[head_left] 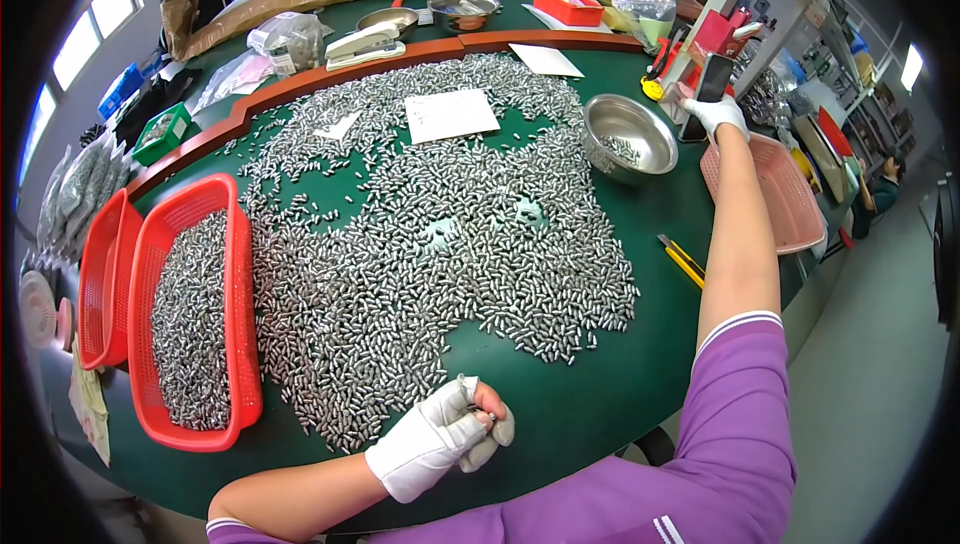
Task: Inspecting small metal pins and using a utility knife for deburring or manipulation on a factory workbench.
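My left hand (428, 444), in a white glove that leaves some fingertips bare, is held closed over the near table edge. A small metal piece shows between its fingers, partly hidden. At the far right, my right hand (718, 116), also gloved in white, is closed round the lower part of a dark phone (715, 74) standing upright by a white post. A wide layer of small silver metal pieces (400, 264) covers the table between my arms. Left of the layer, a red plastic basket (245, 344) holds many more.
A steel bowl (655, 139) with a few pieces stands near my right wrist. A yellow utility knife (683, 262) lies left of my right forearm, and a pink basket (800, 236) sits right of it. White paper (450, 116) rests on the pieces. A wooden ledge (400, 51) borders the far side.
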Available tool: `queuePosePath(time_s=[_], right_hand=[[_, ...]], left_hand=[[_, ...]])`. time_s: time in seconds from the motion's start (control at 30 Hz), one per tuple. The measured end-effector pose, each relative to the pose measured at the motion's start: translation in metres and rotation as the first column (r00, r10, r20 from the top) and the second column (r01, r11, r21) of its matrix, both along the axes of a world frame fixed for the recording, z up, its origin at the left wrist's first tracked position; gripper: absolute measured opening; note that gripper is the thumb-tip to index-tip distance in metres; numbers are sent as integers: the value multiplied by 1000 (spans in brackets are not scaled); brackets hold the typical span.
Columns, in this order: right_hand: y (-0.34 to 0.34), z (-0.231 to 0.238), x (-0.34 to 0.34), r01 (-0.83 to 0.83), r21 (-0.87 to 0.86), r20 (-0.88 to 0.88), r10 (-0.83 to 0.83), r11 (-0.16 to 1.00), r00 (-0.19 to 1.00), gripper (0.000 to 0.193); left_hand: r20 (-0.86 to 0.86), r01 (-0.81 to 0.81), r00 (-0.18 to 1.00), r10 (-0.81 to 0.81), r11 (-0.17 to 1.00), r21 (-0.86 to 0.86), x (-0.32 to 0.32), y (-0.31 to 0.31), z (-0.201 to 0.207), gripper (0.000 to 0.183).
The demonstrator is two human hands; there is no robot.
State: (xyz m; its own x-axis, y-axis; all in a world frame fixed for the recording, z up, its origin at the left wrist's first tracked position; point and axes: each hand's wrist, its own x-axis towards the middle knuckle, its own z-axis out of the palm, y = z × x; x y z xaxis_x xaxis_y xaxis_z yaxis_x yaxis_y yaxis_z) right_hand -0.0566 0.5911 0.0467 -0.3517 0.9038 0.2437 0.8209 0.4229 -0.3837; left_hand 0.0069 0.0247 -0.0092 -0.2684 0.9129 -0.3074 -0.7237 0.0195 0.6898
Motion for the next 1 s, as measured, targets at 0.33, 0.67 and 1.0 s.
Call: queuePosePath(time_s=[0.33,0.67,1.0], right_hand=[[12,-3,-3,-14,7,62,13,1000,998,95],[2,42,36,34,241,-504,95,970,859,63],[-271,9,58,-886,195,-570,784,420,247,32]], left_hand=[[27,5,1000,-6,1000,11,-1,0,-3,12],[1,3,1000,-3,1000,30,-1,1,2,11],[118,-92,990,72,981,173,-2,3,-8,16]])
